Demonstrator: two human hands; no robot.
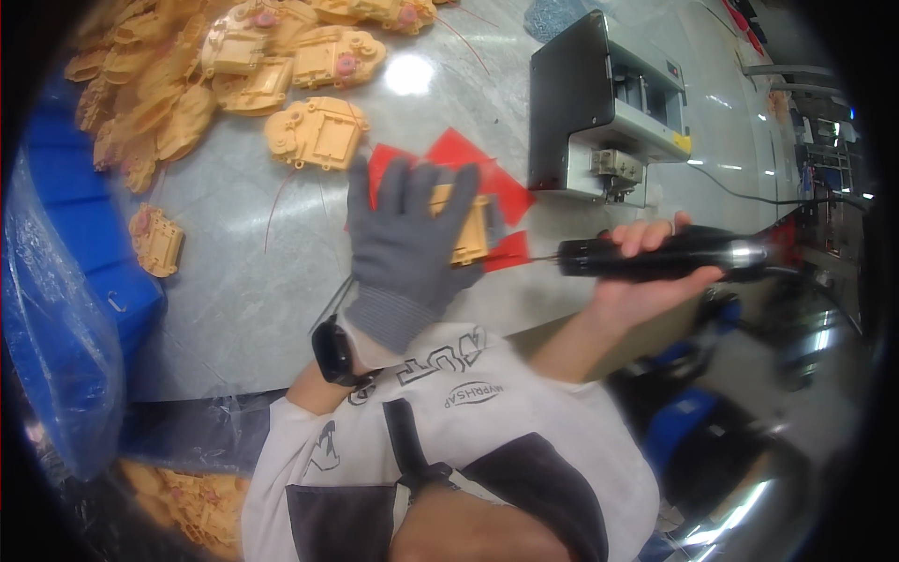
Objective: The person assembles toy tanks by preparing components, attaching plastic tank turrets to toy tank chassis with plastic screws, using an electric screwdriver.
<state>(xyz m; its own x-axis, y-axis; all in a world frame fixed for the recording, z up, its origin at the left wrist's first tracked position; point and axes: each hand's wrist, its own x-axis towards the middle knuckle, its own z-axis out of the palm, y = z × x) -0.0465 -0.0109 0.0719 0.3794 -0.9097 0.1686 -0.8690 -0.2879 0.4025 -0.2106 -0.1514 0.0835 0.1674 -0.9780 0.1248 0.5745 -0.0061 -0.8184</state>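
Observation:
My left hand [407, 239], in a grey knit glove, presses and grips a yellow-orange plastic housing [471, 234] on red sheets [501, 183] on the table. Its fingers cover much of the part. Bare, my right hand [655, 258] is wrapped round a black electric screwdriver [599, 259], held nearly level. The thin bit points left at the housing's near right side; whether its tip touches a screw is too small to tell. Just beyond my left hand lies another yellow housing [318, 133] with a rectangular recess.
A large pile of yellow housings [178, 84] covers the far left, some with reddish round parts and thin red wires. One single housing [156, 242] lies by a blue plastic-lined bin [70, 206]. A black-and-grey bench machine [599, 112] stands far right. The screwdriver's cable trails right.

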